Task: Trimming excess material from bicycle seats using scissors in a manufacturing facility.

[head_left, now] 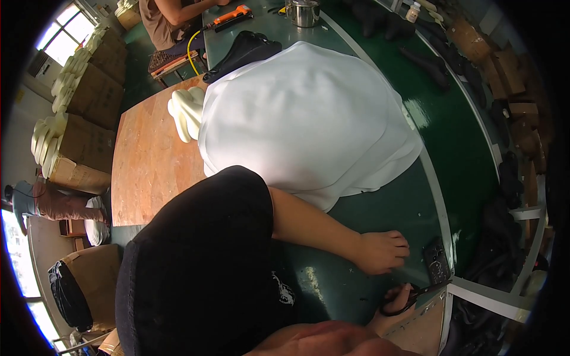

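Note:
My left arm reaches from a black sleeve across the green tabletop (320,285). My left hand (381,252) rests palm down there, its fingers slightly bent and holding nothing that shows. Below it, near the table's edge, my right hand (393,305) grips a pair of black-handled scissors (415,294) by the loops. The blades point right, passing just below a dark patterned, phone-like rectangular object (436,261). A large pile of white sheet material (303,124) covers the table beyond my left arm. Part of my right forearm is hidden low in the view.
Cream curved forms (189,113) lie on a wooden board (154,160) left of the pile. Black fabric (243,53), an orange tool (233,16) and a steel pot (303,13) are behind it. Another person (172,18) sits at the far end. Cartons (83,142) line the left wall.

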`<state>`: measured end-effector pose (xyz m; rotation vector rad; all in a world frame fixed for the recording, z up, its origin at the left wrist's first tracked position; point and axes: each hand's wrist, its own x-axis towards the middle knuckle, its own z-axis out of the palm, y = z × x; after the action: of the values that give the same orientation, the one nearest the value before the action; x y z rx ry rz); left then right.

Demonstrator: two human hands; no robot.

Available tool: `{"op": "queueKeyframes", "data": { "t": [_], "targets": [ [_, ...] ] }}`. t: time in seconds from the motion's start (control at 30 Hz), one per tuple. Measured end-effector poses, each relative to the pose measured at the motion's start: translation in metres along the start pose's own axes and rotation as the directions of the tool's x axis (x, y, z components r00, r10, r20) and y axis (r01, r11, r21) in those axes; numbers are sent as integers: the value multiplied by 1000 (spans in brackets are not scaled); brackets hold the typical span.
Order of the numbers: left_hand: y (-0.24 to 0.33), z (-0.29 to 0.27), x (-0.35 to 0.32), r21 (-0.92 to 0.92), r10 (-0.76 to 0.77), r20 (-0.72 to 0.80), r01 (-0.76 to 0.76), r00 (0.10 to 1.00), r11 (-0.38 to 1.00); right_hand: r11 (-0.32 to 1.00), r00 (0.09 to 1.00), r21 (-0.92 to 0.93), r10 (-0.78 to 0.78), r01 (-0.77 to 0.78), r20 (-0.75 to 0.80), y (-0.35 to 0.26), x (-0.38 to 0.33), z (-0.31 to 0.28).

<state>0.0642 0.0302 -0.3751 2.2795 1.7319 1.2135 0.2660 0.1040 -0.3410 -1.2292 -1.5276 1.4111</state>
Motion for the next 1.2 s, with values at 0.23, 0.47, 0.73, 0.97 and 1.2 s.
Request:
{"op": "queueKeyframes", "data": {
  "t": [0.23, 0.47, 0.73, 0.97, 1.2],
  "targets": [
    [0, 0, 0, 0, 0, -4, 0, 1000, 1000, 1000, 1000, 15, -12, 12, 1, 0, 0, 0],
    [0, 0, 1, -4, 2, 2, -2, 1000, 1000, 1000, 1000, -10, -16, 16, 14, 1, 0, 0],
    [0, -1, 0, 1, 2, 0, -2, 1000, 1000, 1000, 1000, -7, 5, -5, 15, -2, -1, 0],
    [1, -2, 0, -2, 0, -7, 0, 1000, 1000, 1000, 1000, 9, 19, -19, -1, -3, -2, 1],
    [1, -2, 0, 1, 3, -15, -3, 1000, 1000, 1000, 1000, 0, -7, 7, 11, 0, 0, -1]
  ]
}}
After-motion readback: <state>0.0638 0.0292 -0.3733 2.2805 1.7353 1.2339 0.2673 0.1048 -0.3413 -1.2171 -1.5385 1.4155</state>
